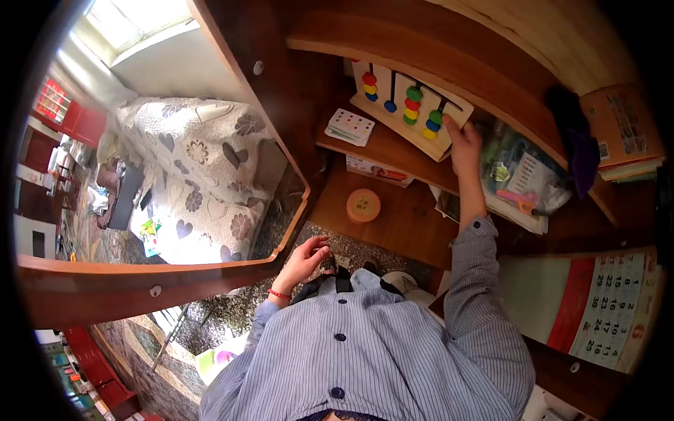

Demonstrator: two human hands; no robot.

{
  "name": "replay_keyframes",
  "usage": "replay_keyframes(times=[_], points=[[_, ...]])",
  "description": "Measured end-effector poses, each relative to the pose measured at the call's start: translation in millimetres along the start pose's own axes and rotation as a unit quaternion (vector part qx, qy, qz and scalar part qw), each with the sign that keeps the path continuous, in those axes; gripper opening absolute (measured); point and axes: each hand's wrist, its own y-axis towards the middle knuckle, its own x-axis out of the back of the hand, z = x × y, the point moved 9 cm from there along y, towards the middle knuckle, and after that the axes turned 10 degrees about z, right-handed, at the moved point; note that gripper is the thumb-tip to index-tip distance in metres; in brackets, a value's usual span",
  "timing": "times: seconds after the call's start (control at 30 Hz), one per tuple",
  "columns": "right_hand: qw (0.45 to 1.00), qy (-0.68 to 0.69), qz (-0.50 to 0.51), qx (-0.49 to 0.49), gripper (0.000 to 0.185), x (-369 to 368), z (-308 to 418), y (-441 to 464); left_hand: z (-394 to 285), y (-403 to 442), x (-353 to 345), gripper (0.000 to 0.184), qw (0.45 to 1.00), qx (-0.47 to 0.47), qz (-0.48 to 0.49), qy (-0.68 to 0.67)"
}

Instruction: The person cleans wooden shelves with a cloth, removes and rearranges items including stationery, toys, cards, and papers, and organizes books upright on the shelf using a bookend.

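My right hand (463, 144) reaches into the wooden cabinet and grips the right end of a wooden bead-sorting board (390, 119). Red, yellow, green and blue beads sit on the board's dark pegs, and it is tilted on the shelf. Some of the fingers are hidden behind its edge. Loosely curled near my waist, my left hand (305, 259) has nothing visible in it. A stack of white cards with dots (350, 127) lies on the shelf left of the board.
Below are a round orange-lidded container (363, 205) and a small box (378, 170). Right of my hand, a clear plastic bag (523, 175) holds pink scissors. An open glass door (284, 261) stands left; a calendar (607, 309) hangs at right.
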Motion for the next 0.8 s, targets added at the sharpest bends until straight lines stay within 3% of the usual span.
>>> replay_keyframes(times=[0.33, 0.43, 0.63, 0.73, 0.8], points=[[0.998, 0.059, 0.009, -0.027, 0.029, 0, -4, -4, -45, 18, 0, 0.043, 0.999, -0.043, -0.012, 0.006], [0.999, 0.037, 0.004, -0.002, 0.029, -1, 0, -3, -44, 20, 6, 0.042, 0.998, -0.058, -0.024, -0.009], [0.998, -0.007, 0.048, -0.048, 0.035, -21, 2, 14, -46, 19, 6, 0.042, 0.998, -0.062, -0.032, -0.002], [0.997, 0.054, 0.052, -0.025, 0.035, -27, -24, 35, -47, 18, 3, 0.043, 0.998, -0.059, -0.034, -0.002], [0.994, 0.089, 0.031, -0.058, 0.036, -24, -38, 37, -47, 17, 1, 0.044, 0.998, -0.056, -0.038, -0.008]])
